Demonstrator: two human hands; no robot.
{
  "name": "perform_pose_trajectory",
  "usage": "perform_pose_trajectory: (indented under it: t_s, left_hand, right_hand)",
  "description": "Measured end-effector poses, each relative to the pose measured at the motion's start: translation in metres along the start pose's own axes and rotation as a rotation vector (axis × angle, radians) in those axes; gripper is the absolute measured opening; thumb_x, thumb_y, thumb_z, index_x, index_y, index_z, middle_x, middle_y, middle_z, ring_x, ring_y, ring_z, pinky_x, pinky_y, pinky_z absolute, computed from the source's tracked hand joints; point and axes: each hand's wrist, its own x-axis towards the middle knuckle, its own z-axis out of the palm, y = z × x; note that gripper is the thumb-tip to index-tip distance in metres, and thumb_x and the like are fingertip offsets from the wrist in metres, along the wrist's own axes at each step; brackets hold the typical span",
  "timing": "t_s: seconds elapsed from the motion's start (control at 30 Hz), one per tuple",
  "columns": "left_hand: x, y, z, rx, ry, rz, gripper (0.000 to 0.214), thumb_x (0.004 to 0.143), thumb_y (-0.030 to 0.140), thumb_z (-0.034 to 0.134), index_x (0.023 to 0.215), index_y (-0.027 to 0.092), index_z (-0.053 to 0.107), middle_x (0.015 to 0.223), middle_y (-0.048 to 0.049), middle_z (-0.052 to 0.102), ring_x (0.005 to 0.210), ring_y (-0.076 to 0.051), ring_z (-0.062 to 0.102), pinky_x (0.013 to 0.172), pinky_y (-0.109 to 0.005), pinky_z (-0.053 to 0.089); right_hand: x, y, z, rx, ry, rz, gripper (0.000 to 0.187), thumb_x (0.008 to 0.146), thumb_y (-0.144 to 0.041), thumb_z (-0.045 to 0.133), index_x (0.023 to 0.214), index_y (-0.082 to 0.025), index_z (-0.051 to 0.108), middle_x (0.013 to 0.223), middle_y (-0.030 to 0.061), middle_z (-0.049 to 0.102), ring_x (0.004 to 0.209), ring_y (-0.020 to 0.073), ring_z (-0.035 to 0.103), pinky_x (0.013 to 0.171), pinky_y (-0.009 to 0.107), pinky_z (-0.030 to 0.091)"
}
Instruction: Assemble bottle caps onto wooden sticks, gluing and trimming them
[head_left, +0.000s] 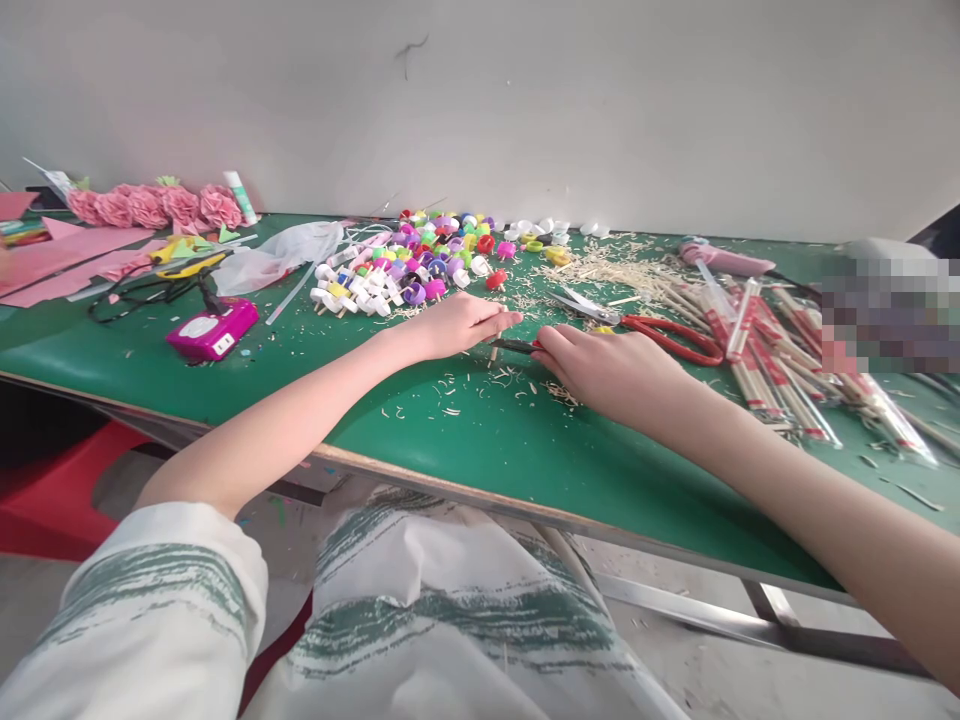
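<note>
My left hand [465, 322] is closed, fingers pinched together, over the green table. A short wooden stick [493, 355] pokes out below its fingers; its upper part is hidden. My right hand [592, 360] is wrapped around the handle of a knife [514, 346], whose dark, narrow blade points left and meets the stick near my left fingertips. A bit of red shows at the knife's handle end. Pale curled wood shavings [450, 410] lie scattered beneath both hands. Just behind my right hand, red-handled scissors [675, 338] rest with their blades apart.
Many small colourful plastic pieces [420, 262] are heaped at the back. Wooden sticks in clear packets [780, 360] lie at right, near a blurred patch. Leftward are a magenta power adapter [213, 330], clear plastic bag [277, 255], pink paper flowers [146, 207] and a glue stick [240, 197].
</note>
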Motion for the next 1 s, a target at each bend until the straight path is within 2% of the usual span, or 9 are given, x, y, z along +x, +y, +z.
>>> perform_pose_trajectory:
  t_s: [0.17, 0.3, 0.47, 0.6, 0.77, 0.87, 1.0]
  left_hand:
    - [-0.001, 0.002, -0.001, -0.007, -0.007, -0.007, 0.060, 0.090, 0.068, 0.023, 0.062, 0.020, 0.045, 0.062, -0.0019, 0.052, 0.057, -0.013, 0.048, 0.061, -0.029, 0.037]
    - [-0.002, 0.003, -0.001, 0.007, -0.001, 0.002, 0.062, 0.091, 0.068, 0.020, 0.064, 0.019, 0.048, 0.066, -0.0035, 0.055, 0.062, -0.015, 0.052, 0.065, -0.030, 0.039]
    - [-0.002, 0.003, 0.000, 0.022, 0.009, 0.004, 0.061, 0.091, 0.067, 0.021, 0.063, 0.019, 0.046, 0.064, -0.0029, 0.052, 0.059, -0.014, 0.048, 0.061, -0.029, 0.037]
    - [-0.001, 0.006, 0.000, 0.018, -0.015, 0.035, 0.061, 0.093, 0.064, 0.020, 0.065, 0.018, 0.049, 0.069, -0.0047, 0.056, 0.064, -0.014, 0.052, 0.066, -0.030, 0.039]
    - [-0.001, 0.007, -0.002, 0.040, -0.025, 0.031, 0.061, 0.093, 0.064, 0.020, 0.065, 0.019, 0.050, 0.071, -0.0051, 0.056, 0.065, -0.015, 0.051, 0.067, -0.030, 0.038]
    - [-0.001, 0.003, -0.001, 0.000, 0.005, 0.008, 0.061, 0.091, 0.067, 0.024, 0.062, 0.019, 0.048, 0.066, -0.0027, 0.052, 0.063, -0.014, 0.049, 0.065, -0.029, 0.038]
    - [0.001, 0.000, 0.001, -0.032, 0.051, -0.037, 0.060, 0.087, 0.071, 0.031, 0.054, 0.020, 0.034, 0.055, 0.0024, 0.036, 0.052, -0.011, 0.038, 0.056, -0.028, 0.031]
  right_hand:
    - [0.005, 0.001, 0.000, 0.031, -0.045, -0.021, 0.040, 0.099, -0.035, 0.020, 0.099, -0.015, 0.055, 0.080, 0.0079, 0.061, 0.053, 0.0146, 0.050, 0.045, 0.029, 0.011]
    - [0.006, 0.001, 0.003, 0.049, -0.013, -0.046, 0.038, 0.099, -0.034, 0.022, 0.097, -0.016, 0.055, 0.079, 0.0074, 0.059, 0.060, 0.0160, 0.054, 0.045, 0.029, 0.011]
    - [0.007, 0.001, 0.005, 0.045, -0.002, -0.051, 0.037, 0.100, -0.034, 0.023, 0.099, -0.015, 0.055, 0.083, 0.0087, 0.061, 0.069, 0.0176, 0.059, 0.046, 0.028, 0.011]
    - [0.008, -0.001, 0.005, 0.040, -0.030, -0.107, 0.037, 0.100, -0.031, 0.024, 0.100, -0.014, 0.057, 0.085, 0.0090, 0.063, 0.076, 0.0197, 0.060, 0.047, 0.028, 0.013]
    - [0.008, 0.002, 0.008, 0.067, -0.006, -0.094, 0.039, 0.100, -0.035, 0.024, 0.098, -0.015, 0.057, 0.084, 0.0075, 0.063, 0.077, 0.0193, 0.060, 0.047, 0.027, 0.014]
    - [0.005, 0.006, 0.011, 0.115, 0.043, -0.089, 0.042, 0.100, -0.038, 0.023, 0.094, -0.016, 0.058, 0.082, 0.0063, 0.062, 0.074, 0.0176, 0.059, 0.046, 0.025, 0.017]
    - [-0.001, 0.008, 0.012, 0.141, 0.147, -0.032, 0.047, 0.100, -0.041, 0.018, 0.094, -0.017, 0.059, 0.082, 0.0065, 0.062, 0.062, 0.0149, 0.055, 0.046, 0.026, 0.015]
